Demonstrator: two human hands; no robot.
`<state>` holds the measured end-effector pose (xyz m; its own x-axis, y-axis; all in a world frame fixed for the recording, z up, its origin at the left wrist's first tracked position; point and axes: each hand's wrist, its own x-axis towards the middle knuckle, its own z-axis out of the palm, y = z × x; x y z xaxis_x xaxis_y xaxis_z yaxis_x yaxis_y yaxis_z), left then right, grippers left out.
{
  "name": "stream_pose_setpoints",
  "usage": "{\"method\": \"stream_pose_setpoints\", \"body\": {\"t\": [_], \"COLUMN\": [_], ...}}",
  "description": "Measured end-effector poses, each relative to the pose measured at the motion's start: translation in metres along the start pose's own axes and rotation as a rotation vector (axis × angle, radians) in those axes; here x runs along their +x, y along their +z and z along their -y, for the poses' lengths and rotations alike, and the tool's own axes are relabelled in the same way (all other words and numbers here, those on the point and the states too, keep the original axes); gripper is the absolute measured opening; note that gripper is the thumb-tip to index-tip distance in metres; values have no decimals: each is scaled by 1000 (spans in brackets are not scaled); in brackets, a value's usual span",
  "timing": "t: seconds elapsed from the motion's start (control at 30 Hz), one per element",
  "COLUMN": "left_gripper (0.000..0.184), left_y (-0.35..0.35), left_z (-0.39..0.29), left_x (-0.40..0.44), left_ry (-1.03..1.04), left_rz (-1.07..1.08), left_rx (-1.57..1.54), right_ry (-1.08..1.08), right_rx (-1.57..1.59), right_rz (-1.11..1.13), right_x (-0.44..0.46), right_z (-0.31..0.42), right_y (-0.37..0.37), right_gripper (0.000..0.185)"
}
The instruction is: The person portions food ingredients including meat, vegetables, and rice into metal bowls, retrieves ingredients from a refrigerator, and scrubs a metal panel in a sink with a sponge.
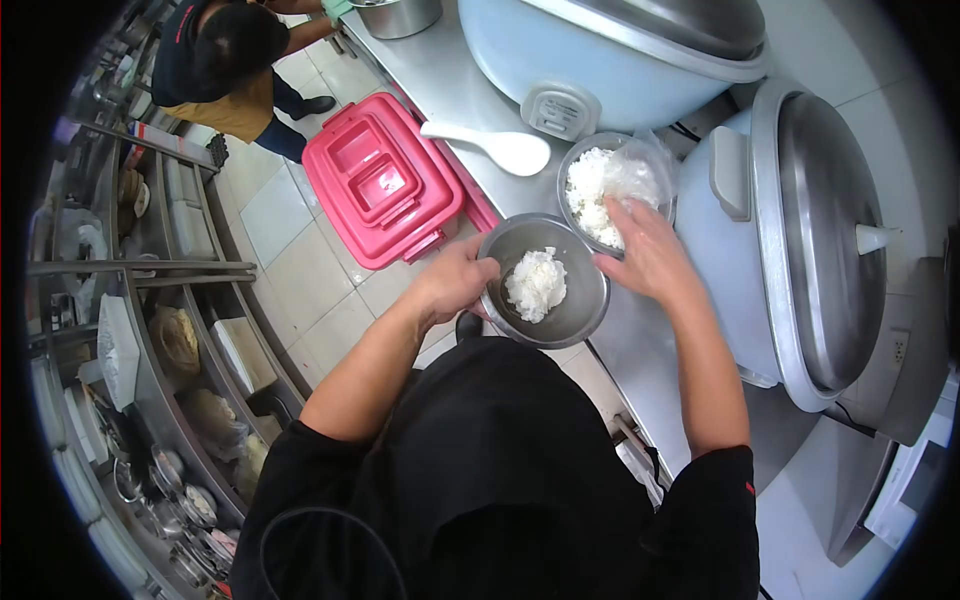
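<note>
My left hand (455, 280) is closed on the rim of a round metal bowl (590, 315), with the thumb over the edge. Inside that bowl sits a mound of white cooked rice (537, 285). My right hand (648, 250) reaches over a clear plastic bowl (568, 212) of white rice (592, 185). Its fingers are stretched out at the rice and a crumpled clear plastic bag (640, 170), with the thumb apart near the metal bowl's rim. The fingertips are partly hidden against the rice. A white rice paddle (515, 152) lies on the steel counter (470, 100) beyond the metal bowl.
Two large rice cookers, one at the back (600, 60) and one on the right (740, 260), flank the plastic bowl. Left of the counter is a pink lidded box (380, 180). Another person (230, 70) stands at upper left. Shelves (180, 330) line the left side.
</note>
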<state>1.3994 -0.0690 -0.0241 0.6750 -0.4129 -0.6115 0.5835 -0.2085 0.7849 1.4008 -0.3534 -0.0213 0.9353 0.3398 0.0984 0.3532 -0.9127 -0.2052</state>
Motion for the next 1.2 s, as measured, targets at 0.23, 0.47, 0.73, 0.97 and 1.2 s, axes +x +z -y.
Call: {"method": "stream_pose_setpoints", "body": {"t": [0.23,0.47,0.73,0.97,1.2], "left_gripper": [46,52,53,51,58], "left_y": [-81,-81,-26,-15,16], "left_z": [17,51,70,53,47], "left_x": [-5,-1,-13,-18,-27], "left_ry": [60,180,116,233,193], "left_rz": [-243,-306,-208,-214,-237], "left_rx": [-72,-135,-244,-334,-201], "right_ry": [39,5,0,418,151], "right_rx": [41,135,300,693,879], "right_rz": [250,183,46,-175,-155], "right_x": [15,22,27,31,8], "right_z": [0,-1,-1,-24,59], "right_y": [6,9,14,2,-34], "right_gripper": [42,33,41,41,31]}}
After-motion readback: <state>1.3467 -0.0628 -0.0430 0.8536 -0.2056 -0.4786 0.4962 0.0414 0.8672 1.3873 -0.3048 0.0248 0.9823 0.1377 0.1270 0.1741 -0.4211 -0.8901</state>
